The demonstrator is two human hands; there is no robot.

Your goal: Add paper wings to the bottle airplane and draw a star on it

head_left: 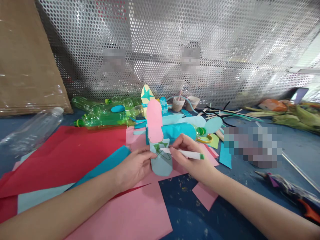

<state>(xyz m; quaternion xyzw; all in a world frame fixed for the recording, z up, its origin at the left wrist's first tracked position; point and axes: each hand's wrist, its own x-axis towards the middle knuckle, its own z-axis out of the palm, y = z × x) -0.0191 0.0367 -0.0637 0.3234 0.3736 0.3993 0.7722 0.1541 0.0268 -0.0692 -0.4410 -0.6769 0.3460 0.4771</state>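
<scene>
My right hand [188, 155] is closed round a white marker [190, 154] with a green end, its tip on a light blue paper piece [162, 166]. Green star lines are drawn on that piece, one partly filled. My left hand [135, 165] holds the light blue piece at its left edge. A pink rounded paper strip [154, 116] reaches up from its top. Behind it lies a blue-wrapped bottle [177, 132] with a green cap.
Red paper [95, 153] and pink sheets [125, 213] spread at the left and front. Green bottles [107, 119] lie behind. Scissors [310, 210] are at the right edge, corn husks [297, 116] at the back right. A perforated metal screen [160, 40] stands behind.
</scene>
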